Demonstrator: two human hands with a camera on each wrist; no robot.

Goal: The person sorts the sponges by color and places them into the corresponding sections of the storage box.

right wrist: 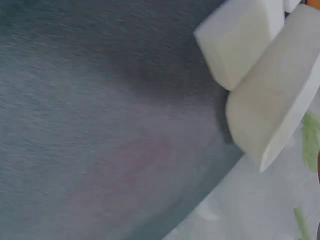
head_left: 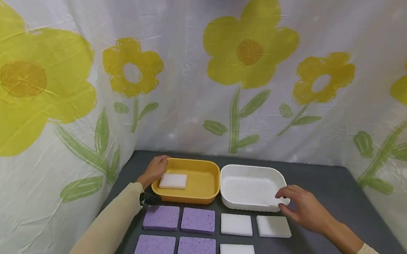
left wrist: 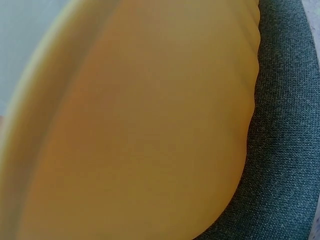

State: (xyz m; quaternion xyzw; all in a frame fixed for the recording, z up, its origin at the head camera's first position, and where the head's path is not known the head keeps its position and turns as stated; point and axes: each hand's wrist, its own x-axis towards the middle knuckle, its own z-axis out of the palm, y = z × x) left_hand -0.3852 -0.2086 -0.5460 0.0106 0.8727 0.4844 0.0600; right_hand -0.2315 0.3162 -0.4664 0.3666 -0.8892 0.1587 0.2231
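Against left fingers (head_left: 161,161), yellow tray (head_left: 202,183)

Diffuse light, soft shadows, with dimmer, blurrier wrist views

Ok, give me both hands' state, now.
Left hand: at the left rim of the yellow tray; gripping or just resting, can't tell.
Right hand: open, thumb and fingers apart, at the white tray.

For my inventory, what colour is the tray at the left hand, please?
The tray is yellow-orange, showing best in the head view.
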